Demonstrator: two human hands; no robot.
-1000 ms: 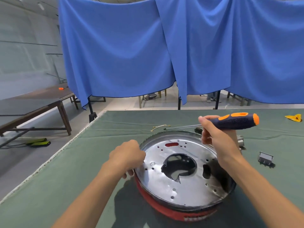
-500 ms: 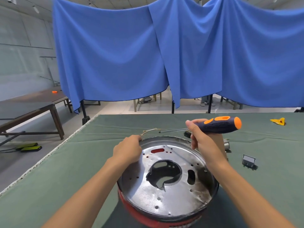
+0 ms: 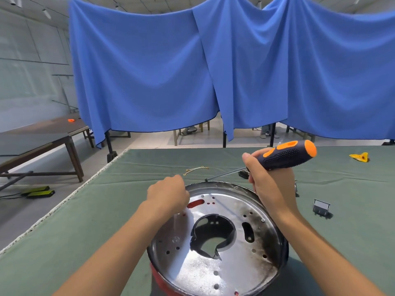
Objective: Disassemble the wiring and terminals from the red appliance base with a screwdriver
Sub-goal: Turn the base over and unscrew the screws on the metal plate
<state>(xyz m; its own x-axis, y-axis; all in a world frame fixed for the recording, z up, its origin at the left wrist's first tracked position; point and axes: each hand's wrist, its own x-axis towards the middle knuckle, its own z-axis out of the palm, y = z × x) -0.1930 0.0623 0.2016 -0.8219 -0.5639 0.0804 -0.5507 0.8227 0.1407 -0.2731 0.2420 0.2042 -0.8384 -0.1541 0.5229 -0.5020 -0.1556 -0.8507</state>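
My right hand (image 3: pixel 269 189) is wrapped around the black-and-orange handle of the screwdriver (image 3: pixel 284 155), thumb up along the grip, holding it raised above the far right side of the red appliance base (image 3: pixel 162 280). The tool lies nearly level, its orange cap pointing right and its thin metal shaft slanting down to the left, so that the tip sits just at the far rim of the base; I cannot tell whether it actually touches the metal. The base stands on the green table cover (image 3: pixel 85 221) close in front of me, its red wall showing only low at the near left, and its shiny perforated metal plate (image 3: pixel 213 265) faces up, with a large ragged opening in the middle and dark scorching along the right side. My left hand (image 3: pixel 168 194) is curled over the far left edge of that plate, knuckles up; the fingertips are hidden beneath the hand, so I cannot tell whether they pinch anything. Beyond the base a few thin brass-coloured wire leads (image 3: pixel 195 170) lie on the cover. To the right lies a small grey metal bracket (image 3: pixel 321 208), and farther off a yellow piece (image 3: pixel 360 157).
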